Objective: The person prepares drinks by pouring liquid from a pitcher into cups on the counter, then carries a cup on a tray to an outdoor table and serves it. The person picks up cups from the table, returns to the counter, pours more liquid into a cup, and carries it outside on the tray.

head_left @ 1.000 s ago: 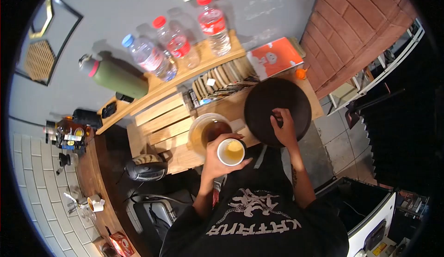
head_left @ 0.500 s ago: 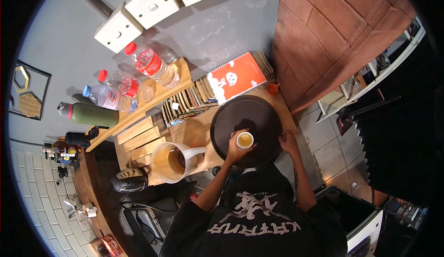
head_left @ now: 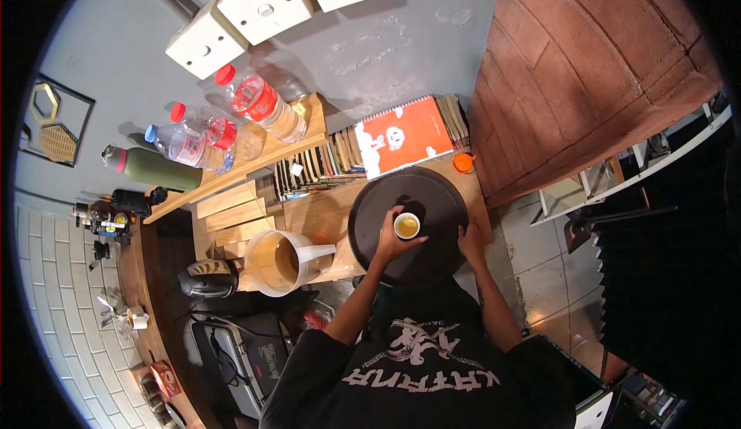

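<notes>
A small white cup (head_left: pixel 407 227) of yellowish liquid stands over the left-centre of a round dark tray (head_left: pixel 436 194). My left hand (head_left: pixel 390 245) is closed around the cup, with the fingers on its far side and the thumb on its near side. At the tray's right rim, my right hand (head_left: pixel 472 247) grips the edge, its lower fingers partly hidden. Left of the tray, a large translucent pitcher (head_left: pixel 266 267) with brownish-yellow liquid sits on the wooden table (head_left: pixel 320 205), its handle pointing toward the tray.
Behind the tray lie an orange spiral notebook (head_left: pixel 409 137), a row of books (head_left: pixel 340 155) and a small orange object (head_left: pixel 463 163). Plastic bottles (head_left: pixel 266 109) and a green flask (head_left: pixel 150 168) line a wooden shelf. A brick wall (head_left: pixel 571 82) borders the right side.
My right hand has come in against the tray's rim, its fingers now at the edge. My left hand keeps the cup over the tray. The view has shifted slightly.
</notes>
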Tool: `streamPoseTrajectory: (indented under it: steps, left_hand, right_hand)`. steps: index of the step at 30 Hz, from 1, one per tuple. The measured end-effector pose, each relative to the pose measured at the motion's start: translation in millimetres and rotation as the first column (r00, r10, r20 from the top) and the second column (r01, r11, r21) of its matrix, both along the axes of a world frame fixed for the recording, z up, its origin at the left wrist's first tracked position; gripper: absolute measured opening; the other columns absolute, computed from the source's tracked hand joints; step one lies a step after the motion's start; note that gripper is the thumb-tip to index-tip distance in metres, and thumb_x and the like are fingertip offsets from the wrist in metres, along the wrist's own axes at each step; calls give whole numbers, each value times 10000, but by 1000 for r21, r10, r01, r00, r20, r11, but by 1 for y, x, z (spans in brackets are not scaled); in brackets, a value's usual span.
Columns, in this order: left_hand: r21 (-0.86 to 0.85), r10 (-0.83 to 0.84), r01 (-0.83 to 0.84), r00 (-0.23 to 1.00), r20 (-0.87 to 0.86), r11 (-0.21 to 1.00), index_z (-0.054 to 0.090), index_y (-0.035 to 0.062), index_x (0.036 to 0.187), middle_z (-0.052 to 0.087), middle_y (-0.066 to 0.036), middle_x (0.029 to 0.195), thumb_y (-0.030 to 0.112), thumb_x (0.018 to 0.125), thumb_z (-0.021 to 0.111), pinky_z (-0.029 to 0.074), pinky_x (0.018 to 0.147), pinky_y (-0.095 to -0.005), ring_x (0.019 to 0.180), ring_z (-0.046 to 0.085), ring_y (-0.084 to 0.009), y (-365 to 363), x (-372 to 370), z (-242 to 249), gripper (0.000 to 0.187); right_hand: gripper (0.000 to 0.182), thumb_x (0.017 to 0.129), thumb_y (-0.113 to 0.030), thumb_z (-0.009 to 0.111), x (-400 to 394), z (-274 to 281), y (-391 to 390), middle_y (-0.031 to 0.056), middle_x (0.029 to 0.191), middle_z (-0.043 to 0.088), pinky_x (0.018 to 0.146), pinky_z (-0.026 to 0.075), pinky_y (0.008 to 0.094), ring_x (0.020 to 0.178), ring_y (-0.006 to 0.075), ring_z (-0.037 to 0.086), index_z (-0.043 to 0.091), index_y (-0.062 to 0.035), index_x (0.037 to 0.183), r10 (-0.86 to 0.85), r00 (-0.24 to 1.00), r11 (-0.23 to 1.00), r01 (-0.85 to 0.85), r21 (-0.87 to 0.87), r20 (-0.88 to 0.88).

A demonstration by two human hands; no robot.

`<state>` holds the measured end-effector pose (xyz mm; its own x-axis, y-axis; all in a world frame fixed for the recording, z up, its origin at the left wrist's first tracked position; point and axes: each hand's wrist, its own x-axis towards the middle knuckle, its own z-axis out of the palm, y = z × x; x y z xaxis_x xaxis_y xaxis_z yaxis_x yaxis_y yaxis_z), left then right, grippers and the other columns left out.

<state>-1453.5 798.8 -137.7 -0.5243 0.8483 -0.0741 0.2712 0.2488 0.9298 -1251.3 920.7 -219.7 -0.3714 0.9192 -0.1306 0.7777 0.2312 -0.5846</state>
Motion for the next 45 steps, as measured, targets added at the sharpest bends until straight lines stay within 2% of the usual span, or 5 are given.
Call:
streamPoseTrajectory:
  steps: [13, 18, 28, 30, 45]
  left_hand:
    - [-336, -11, -235, 806, -592, 912, 208, 99, 1464, 313, -302, 1397, 205, 625, 823, 323, 1048, -509, 1304, 288, -458, -95, -49, -48, 1046]
    - [-323, 245, -318, 937, -247, 891, 198, 2, 1434, 536, -309, 1200, 256, 677, 799, 389, 1000, -470, 1127, 521, -456, -85, -63, -46, 999]
    - [-372, 210, -385, 877, -431, 845, 443, -40, 1248, 617, -279, 1058, 329, 723, 769, 480, 845, -450, 994, 607, -411, -95, -55, -49, 719]
    - [-283, 170, -180, 984, -59, 942, 525, -62, 1109, 628, -294, 980, 315, 735, 760, 495, 792, -442, 933, 625, -410, -101, -64, -71, 581]
    - [70, -83, 90, 992, -91, 993, 520, -1, 939, 614, -96, 820, 276, 917, 638, 469, 704, -306, 758, 573, -155, -57, -12, 101, 302]
  right_hand:
    - [390, 891, -86, 533, -5, 36, 5, 288, 971, 618, 749, 468, 525, 889, 455, 605, 457, 45, 1249, 63, 991, 996, -54, -73, 116]
    - [379, 909, -83, 523, -1, 21, 1, 289, 976, 612, 753, 467, 509, 898, 470, 591, 460, 48, 1259, -1, 1000, 998, 1, -58, 8]
    - [311, 943, -74, 484, 27, 30, -10, 321, 1030, 570, 797, 439, 494, 968, 492, 547, 475, 58, 1224, -69, 965, 967, 127, 221, -255]
    - [287, 944, -70, 476, 33, 47, -16, 313, 1014, 574, 791, 437, 497, 965, 492, 547, 478, 55, 1203, -139, 952, 976, 179, 127, -274]
    - [130, 964, -59, 448, 97, 149, -151, 266, 872, 587, 704, 467, 400, 825, 458, 589, 450, 44, 1043, -546, 732, 734, 652, 189, -407]
